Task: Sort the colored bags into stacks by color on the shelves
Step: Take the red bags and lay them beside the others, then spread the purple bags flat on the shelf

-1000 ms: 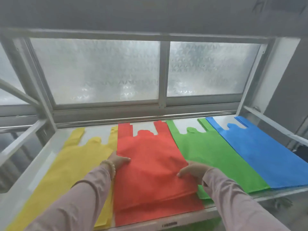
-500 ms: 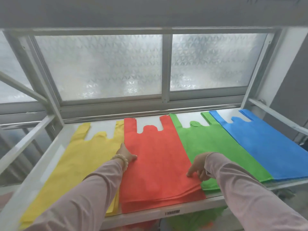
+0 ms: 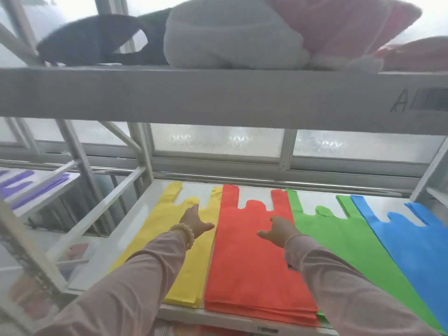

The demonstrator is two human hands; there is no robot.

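Four flat stacks of bags lie side by side on the white shelf [image 3: 135, 229]: yellow [image 3: 194, 267], red [image 3: 252, 263], green [image 3: 339, 241] and blue [image 3: 417, 243]. My left hand [image 3: 196, 223] is spread flat over the yellow stack near its handles, its thumb pointing toward the red edge. My right hand [image 3: 278, 229] lies with straight fingers on the right part of the red stack, next to the green one. Neither hand holds a bag.
An upper shelf beam [image 3: 218, 95] crosses above, carrying a black bag [image 3: 97, 42], a grey bundle [image 3: 230, 35] and pink-red bags [image 3: 339, 23]. A neighbouring shelf at the left holds purple bags [image 3: 21, 185]. Frosted windows stand behind; metal braces [image 3: 101, 209] run at the left.
The view has tilted up, showing the upper shelf. Both hands slid farther back along the bags; my left hand moved from the red stack's edge onto the yellow stack.
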